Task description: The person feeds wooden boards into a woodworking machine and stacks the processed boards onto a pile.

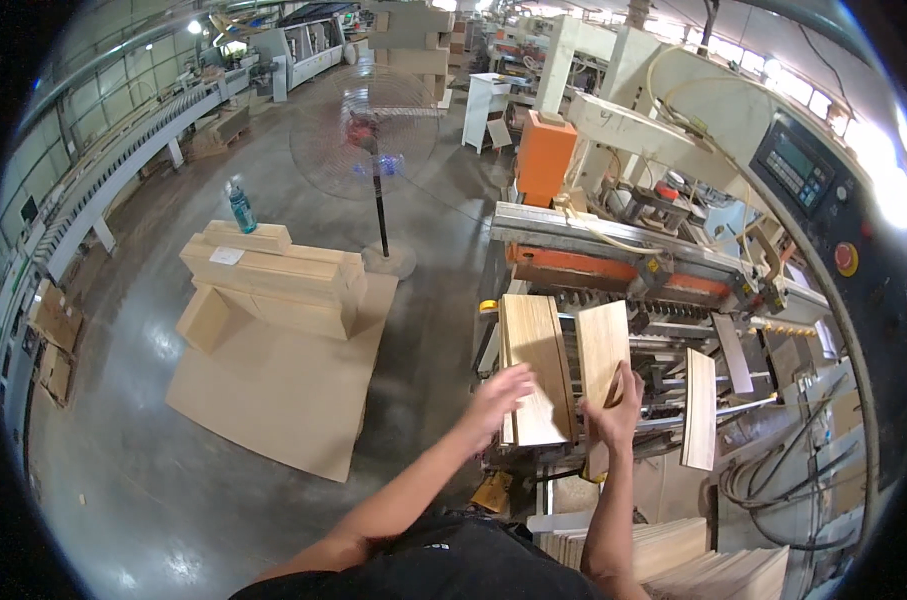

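Note:
My right hand point(618, 408) grips a pale wooden board point(601, 340) by its right edge, and the board stands tilted with its far end away from me. Just left of it is a stack of similar boards point(541, 350) at the left end of the machine point(613, 262). My left hand point(501, 400) is at the stack's left side, slightly blurred, with its fingers apart and nothing visible in them. Whether it touches the stack, I cannot tell. Another wooden board point(698, 408) lies on the machine's rails to the right.
A control panel point(801, 170) with a red button rises at the right. Stacked boards point(673, 555) stand close to my right forearm. On the left floor, wooden pieces point(273, 280) rest on a brown sheet point(273, 395), with a blue bottle point(241, 208) on top. A pedestal fan point(381, 200) stands beyond.

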`<state>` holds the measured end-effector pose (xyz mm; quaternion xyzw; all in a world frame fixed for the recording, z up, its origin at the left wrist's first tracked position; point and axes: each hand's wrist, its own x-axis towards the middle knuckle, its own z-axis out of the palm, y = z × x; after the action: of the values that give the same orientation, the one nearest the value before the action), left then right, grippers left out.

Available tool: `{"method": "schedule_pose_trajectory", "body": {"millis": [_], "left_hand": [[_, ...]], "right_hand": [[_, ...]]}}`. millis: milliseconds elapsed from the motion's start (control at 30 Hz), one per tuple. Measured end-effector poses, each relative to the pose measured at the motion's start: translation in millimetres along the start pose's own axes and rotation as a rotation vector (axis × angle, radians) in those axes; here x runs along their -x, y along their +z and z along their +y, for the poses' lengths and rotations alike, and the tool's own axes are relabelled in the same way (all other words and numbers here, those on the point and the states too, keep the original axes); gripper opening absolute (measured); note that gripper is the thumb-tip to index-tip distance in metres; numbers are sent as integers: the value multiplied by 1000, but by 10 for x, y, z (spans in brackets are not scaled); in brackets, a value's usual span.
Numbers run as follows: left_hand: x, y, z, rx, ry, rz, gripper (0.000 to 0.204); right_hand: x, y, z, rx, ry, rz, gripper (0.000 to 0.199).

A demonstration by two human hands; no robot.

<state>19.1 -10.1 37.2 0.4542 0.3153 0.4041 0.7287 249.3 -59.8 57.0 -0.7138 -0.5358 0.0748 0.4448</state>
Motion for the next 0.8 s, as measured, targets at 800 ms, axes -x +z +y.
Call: {"method": "schedule_pose_trajectory", "body": {"millis": [800], "left_hand": [[1920, -2641, -3093, -299, -863, 610, 24]], "right_hand": [[-600, 404, 867, 720, 324, -86, 73]]}}
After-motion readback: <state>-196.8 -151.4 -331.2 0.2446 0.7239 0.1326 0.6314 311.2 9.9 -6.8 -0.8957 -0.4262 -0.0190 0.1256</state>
